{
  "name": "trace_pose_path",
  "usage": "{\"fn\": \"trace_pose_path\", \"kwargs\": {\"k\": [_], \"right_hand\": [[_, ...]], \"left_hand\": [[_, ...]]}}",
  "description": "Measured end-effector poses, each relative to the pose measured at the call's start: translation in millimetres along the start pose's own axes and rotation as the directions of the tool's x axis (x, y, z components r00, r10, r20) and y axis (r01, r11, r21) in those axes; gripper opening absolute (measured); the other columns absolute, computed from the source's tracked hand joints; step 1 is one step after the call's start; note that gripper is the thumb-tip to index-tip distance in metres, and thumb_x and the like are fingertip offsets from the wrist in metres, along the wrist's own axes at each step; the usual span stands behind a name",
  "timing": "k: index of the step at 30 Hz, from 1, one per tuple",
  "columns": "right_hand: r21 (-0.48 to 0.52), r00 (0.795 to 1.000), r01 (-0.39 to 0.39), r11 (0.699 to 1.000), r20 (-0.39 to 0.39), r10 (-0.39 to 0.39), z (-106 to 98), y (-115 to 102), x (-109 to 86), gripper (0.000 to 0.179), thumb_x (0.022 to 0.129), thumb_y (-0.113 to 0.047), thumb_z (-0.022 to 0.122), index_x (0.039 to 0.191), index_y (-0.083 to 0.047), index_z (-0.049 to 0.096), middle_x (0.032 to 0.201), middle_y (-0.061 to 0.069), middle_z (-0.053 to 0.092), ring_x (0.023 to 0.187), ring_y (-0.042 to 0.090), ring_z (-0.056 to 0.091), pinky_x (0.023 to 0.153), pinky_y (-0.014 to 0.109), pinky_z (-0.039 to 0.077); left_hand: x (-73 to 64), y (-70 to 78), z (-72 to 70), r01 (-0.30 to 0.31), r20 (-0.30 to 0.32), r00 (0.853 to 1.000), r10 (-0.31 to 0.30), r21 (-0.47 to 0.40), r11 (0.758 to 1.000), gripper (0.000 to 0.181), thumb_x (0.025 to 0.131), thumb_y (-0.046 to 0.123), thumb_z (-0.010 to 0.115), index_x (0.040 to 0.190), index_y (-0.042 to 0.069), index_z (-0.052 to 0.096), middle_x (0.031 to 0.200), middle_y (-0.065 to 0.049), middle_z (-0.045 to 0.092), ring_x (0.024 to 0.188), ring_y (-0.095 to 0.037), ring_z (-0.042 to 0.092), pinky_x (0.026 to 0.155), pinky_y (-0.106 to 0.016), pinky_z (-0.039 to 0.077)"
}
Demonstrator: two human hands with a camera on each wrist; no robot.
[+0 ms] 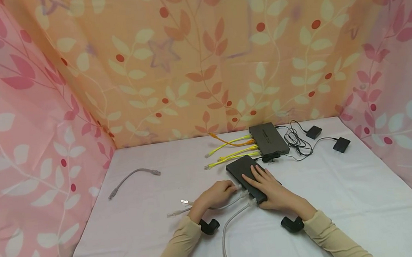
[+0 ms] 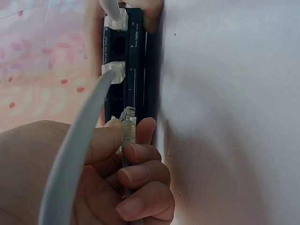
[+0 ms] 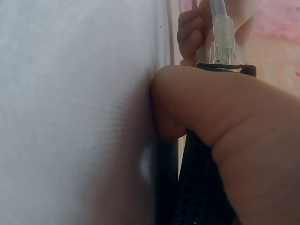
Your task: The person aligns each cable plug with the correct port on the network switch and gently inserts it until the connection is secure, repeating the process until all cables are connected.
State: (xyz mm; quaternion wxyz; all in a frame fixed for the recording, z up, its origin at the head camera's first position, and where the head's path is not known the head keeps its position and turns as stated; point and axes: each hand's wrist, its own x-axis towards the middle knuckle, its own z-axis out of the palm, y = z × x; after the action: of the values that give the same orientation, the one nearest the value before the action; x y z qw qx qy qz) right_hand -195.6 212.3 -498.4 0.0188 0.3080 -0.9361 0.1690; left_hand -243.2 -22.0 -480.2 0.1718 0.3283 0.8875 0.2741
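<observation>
A black Ethernet switch (image 1: 239, 169) lies at a slant on the table. Across its top my right hand (image 1: 275, 189) spreads its fingers, while the thumb wraps the near edge in the right wrist view, so the hand grips the switch. My left hand (image 2: 126, 173) pinches the clear plug (image 2: 128, 130) of a grey network cable, with the plug's tip right at the lower ports in the left wrist view. Two other grey cables are plugged into this port row; their plugs (image 2: 114, 72) show there with a port between them. The left hand partly hides the nearby cable ends in the head view.
Behind stands a second grey switch (image 1: 268, 138) with several yellow and orange cables (image 1: 230, 157) on its left side. Black power adapters (image 1: 341, 145) and tangled cords lie at the right. A loose grey cable (image 1: 133, 176) curves across the left part of the white table (image 1: 127, 241).
</observation>
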Motion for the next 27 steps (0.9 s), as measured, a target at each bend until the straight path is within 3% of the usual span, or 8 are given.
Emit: {"fn": "trace_pose_path", "kwargs": {"k": [17, 27], "right_hand": [[-0.002, 1.0, -0.007, 1.0, 0.011, 0.007, 1.1, 0.4, 0.2, 0.1, 0.068, -0.021, 0.077, 0.149, -0.019, 0.019, 0.151, 0.026, 0.009, 0.14, 0.042, 0.004, 0.107, 0.061, 0.01], [-0.01, 1.0, -0.013, 1.0, 0.013, 0.013, 0.4, -0.1, 0.2, 0.099, 0.068, -0.02, 0.077, 0.149, -0.019, 0.019, 0.151, 0.025, 0.01, 0.14, 0.042, 0.005, 0.107, 0.06, 0.01]], "left_hand": [[-0.3, 7.4, -0.1, 0.027, -0.04, 0.999, -0.031, -0.091, 0.995, 0.023, 0.097, 0.022, 0.048, 0.089, 0.009, 0.065, 0.075, 0.003, 0.057, 0.065, -0.006, 0.046, 0.062, -0.022, 0.039], [1.7, 10.7, 0.5, 0.074, -0.019, 0.997, -0.078, -0.161, 0.984, 0.025, 0.096, 0.026, 0.048, 0.087, 0.008, 0.065, 0.065, 0.003, 0.053, 0.059, -0.008, 0.048, 0.059, -0.023, 0.04]]}}
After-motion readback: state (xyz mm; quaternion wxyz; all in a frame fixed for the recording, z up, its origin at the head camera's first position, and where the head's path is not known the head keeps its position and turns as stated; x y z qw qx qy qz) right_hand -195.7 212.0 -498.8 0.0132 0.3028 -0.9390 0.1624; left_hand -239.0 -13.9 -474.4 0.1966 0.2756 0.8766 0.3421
